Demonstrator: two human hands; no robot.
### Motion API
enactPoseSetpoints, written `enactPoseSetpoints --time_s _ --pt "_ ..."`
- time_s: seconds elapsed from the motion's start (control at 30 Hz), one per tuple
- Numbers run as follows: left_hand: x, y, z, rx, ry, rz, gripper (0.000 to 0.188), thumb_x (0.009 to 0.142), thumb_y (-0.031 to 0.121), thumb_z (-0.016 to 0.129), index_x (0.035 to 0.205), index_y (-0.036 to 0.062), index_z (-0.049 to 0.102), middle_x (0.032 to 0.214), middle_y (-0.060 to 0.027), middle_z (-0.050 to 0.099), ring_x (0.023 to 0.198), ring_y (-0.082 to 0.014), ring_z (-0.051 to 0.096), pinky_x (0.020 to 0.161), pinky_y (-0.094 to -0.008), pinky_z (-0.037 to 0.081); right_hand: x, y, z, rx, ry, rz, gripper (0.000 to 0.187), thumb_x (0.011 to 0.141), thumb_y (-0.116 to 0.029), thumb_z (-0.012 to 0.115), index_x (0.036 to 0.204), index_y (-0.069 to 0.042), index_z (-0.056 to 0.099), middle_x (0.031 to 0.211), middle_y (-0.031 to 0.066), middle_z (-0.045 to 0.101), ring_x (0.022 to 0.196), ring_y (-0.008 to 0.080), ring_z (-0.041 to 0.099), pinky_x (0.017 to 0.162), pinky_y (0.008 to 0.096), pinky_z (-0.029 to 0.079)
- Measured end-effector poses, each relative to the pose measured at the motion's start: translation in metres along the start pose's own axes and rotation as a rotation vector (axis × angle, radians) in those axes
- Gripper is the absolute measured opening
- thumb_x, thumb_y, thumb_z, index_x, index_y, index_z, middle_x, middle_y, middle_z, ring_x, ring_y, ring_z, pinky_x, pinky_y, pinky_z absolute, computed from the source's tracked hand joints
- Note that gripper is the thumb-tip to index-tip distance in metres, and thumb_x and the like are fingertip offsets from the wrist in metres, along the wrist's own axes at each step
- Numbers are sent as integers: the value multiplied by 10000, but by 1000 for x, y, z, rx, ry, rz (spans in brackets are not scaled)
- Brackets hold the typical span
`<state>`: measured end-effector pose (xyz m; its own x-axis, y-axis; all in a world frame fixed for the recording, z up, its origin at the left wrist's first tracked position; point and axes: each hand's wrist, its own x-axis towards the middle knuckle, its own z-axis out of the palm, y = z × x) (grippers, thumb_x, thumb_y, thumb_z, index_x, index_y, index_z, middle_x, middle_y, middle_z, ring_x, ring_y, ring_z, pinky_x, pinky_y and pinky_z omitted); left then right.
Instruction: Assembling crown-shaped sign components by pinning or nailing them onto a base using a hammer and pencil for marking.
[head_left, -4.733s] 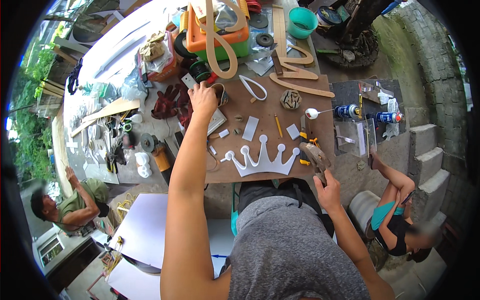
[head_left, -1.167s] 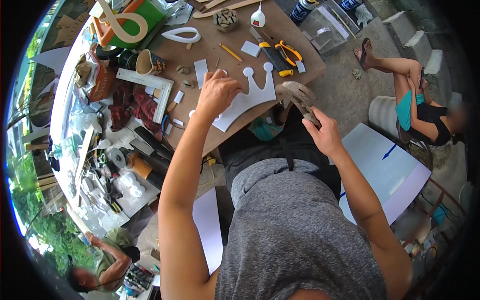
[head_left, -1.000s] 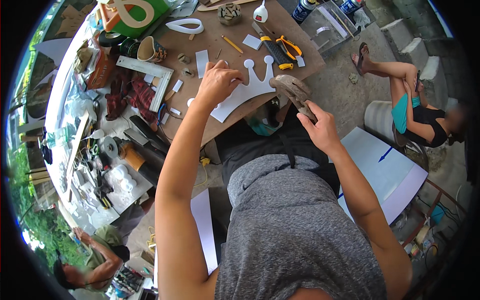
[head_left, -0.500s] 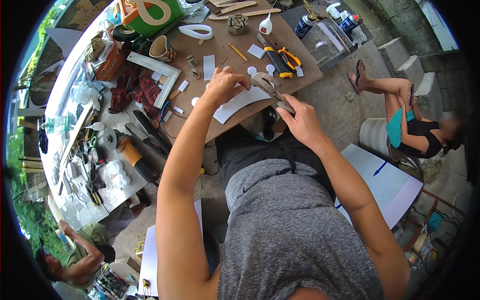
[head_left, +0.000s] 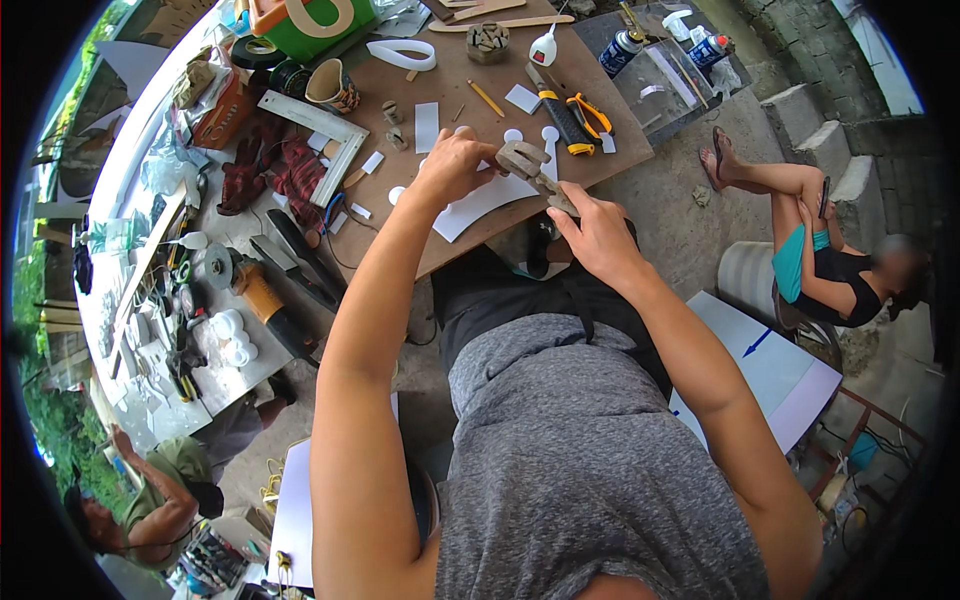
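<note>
My right hand [head_left: 600, 235] grips a worn grey-brown tool [head_left: 530, 170] with a forked head; its exact kind is unclear. The tool's head lies beside the fingertips of my left hand [head_left: 460, 165], above a curved white flat piece [head_left: 475, 215] at the near edge of the brown table. My left fingers are pinched together, and whatever they hold is hidden. White round shapes show beyond the tool, one a round-ended strip [head_left: 550, 135].
A yellow-black cutter [head_left: 565, 120], orange-handled pliers [head_left: 592, 118], a pencil [head_left: 486, 98] and a glue bottle [head_left: 543, 48] lie farther back. At left are a metal square [head_left: 330, 150] and an angle grinder [head_left: 255, 295]. One person sits at right; another is at lower left.
The view has shifted slightly. The tool's forked head has turned a little and moved lower relative to the white piece, staying beside my left fingertips. Both hands keep nearly the same pose.
</note>
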<state>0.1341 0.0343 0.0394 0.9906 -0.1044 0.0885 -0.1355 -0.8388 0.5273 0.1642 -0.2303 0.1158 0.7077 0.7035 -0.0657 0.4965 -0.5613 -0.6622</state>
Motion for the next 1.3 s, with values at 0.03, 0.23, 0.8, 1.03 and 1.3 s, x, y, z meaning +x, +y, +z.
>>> enactPoseSetpoints --time_s 0.03,0.23,0.8,1.03,1.3 --pt "0 0 0 -1 2 -1 137 808 194 759 943 191 787 839 -36 725 959 -236 610 878 -374 405 0 -1 0 -17 -27 15 379 987 -213 650 1234 67 581 881 310 691 862 484 684 747 517 532" --pt "-1 -1 2 -14 -43 -9 234 810 194 781 1044 189 774 874 -83 659 993 -265 597 912 -395 421 -3 -4 1 7 51 -47 364 984 -205 651 1225 59 584 860 308 687 850 485 682 732 517 533" --pt "-2 -3 3 1 -61 16 282 803 169 776 1082 212 772 873 -93 673 1001 -265 597 919 -394 422 -6 -6 6 -12 -8 16 356 984 -195 648 1224 59 582 886 309 687 871 482 680 730 511 533" --pt "2 -3 1 18 -53 7 254 807 164 771 1057 211 777 854 -80 667 988 -249 600 915 -381 421 -2 -7 5 52 -57 80 356 988 -203 641 1213 68 589 879 312 684 858 479 680 727 512 526" --pt "-1 2 -5 -84 15 14 222 804 91 688 1005 166 746 943 -1 751 1024 -225 624 932 -379 407 -11 -18 -22 213 141 66 334 993 -222 645 1199 40 618 855 252 698 831 439 700 725 452 536"
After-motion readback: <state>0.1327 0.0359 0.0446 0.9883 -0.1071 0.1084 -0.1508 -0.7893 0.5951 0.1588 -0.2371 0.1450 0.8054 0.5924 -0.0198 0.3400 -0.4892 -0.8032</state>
